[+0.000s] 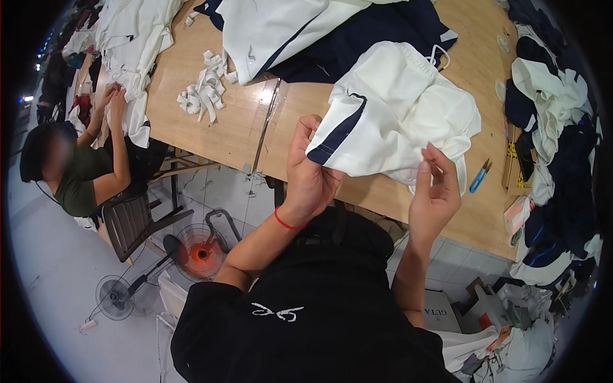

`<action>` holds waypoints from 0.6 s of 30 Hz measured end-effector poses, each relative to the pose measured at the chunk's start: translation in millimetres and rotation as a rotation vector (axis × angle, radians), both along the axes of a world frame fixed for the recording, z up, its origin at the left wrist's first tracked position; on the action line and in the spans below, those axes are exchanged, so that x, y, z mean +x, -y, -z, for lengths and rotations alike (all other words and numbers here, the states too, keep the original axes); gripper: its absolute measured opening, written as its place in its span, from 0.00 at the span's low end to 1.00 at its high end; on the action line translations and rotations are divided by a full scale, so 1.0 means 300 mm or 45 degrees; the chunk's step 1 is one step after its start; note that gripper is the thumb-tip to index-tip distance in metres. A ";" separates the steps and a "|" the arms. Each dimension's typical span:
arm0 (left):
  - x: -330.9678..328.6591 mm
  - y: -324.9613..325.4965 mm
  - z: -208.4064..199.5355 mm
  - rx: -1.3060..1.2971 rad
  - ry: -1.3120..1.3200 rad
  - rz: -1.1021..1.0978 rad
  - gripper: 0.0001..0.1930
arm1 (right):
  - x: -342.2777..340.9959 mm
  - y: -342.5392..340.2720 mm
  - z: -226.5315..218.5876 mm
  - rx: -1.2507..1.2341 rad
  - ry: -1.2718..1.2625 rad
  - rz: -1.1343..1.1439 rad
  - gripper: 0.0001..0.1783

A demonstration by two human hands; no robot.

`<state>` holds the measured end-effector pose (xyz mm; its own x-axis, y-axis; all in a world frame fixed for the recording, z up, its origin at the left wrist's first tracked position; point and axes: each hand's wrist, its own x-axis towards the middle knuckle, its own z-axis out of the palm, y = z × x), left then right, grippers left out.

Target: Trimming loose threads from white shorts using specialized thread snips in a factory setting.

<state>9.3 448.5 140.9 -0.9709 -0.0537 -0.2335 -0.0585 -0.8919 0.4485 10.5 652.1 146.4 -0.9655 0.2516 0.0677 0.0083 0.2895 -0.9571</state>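
A pair of white shorts (389, 127) with a navy side stripe and a white drawstring at the waist is held up at the table's near edge. My left hand (311, 172) grips its leg hem beside the navy stripe, thumb in front and the other fingers partly hidden behind the cloth. At the hem's right part, my right hand (437, 185) has its thumb and bent fingers closed on the edge of the fabric. Blue-handled thread snips (480, 176) lie on the table to the right of this hand.
The wooden table (246, 121) bears a pile of white and navy garments (306, 38) and white fabric scraps (205, 89). More garments (552, 115) are heaped along the right. A co-worker (76, 166) sits at the left, handling white cloth. Fans (199, 252) stand on the floor.
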 end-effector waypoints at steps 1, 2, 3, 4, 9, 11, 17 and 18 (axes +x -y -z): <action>0.003 -0.005 0.001 0.035 -0.044 0.022 0.12 | -0.003 0.027 -0.039 -0.069 -0.136 -0.058 0.17; 0.006 -0.015 -0.004 0.037 -0.046 0.029 0.12 | -0.012 0.055 -0.075 -0.018 -0.238 -0.106 0.17; 0.008 -0.025 -0.013 0.039 -0.026 0.031 0.13 | -0.026 0.070 -0.102 -0.018 -0.242 -0.099 0.17; 0.010 -0.032 -0.019 0.039 -0.004 0.032 0.13 | -0.041 0.082 -0.126 0.141 -0.391 -0.217 0.17; 0.030 -0.041 -0.004 0.044 -0.065 0.094 0.14 | -0.063 0.133 -0.156 0.308 -0.588 -0.352 0.16; 0.037 -0.044 -0.002 -0.052 -0.127 0.115 0.14 | -0.060 0.140 -0.154 0.348 -0.602 -0.351 0.17; 0.049 -0.047 0.003 -0.165 -0.014 0.162 0.16 | -0.056 0.134 -0.100 0.560 -0.658 -0.368 0.13; 0.049 -0.044 0.008 -0.163 -0.015 0.166 0.16 | -0.061 0.135 -0.094 0.632 -0.691 -0.390 0.11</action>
